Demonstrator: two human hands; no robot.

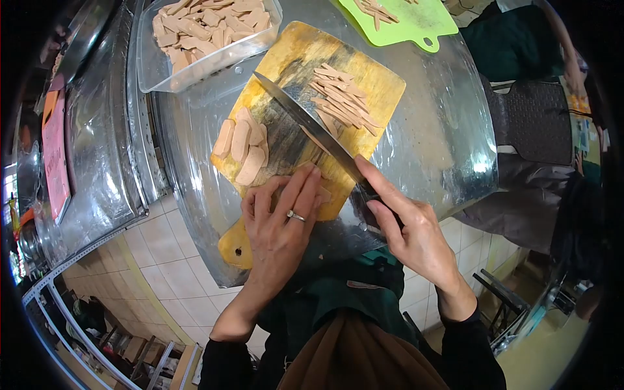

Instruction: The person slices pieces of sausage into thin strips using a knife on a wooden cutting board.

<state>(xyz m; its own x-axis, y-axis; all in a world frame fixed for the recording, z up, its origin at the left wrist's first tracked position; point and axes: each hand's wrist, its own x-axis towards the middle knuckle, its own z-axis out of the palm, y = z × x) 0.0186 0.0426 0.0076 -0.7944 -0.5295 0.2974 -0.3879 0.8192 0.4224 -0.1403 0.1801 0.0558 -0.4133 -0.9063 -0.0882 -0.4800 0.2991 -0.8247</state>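
Observation:
My right hand (409,227) is closed round the dark handle of a long knife (305,120), whose blade slants up and left across a worn yellow wooden board (296,49). Pressed on the board's near part, my left hand (283,211) has bent fingers over a flat pinkish-tan piece (324,192), mostly covered by them. Along the blade's left edge lies a thin slice. Beyond the blade is a pile of thin strips (344,97). Several uncut pieces (242,143) rest at the board's left edge.
A clear plastic tub (146,71) full of tan pieces stands at the upper left. A green cutting board (439,23) with strips lies at the top right of the metal table (429,123). At the right, another person's arm (569,62) is visible.

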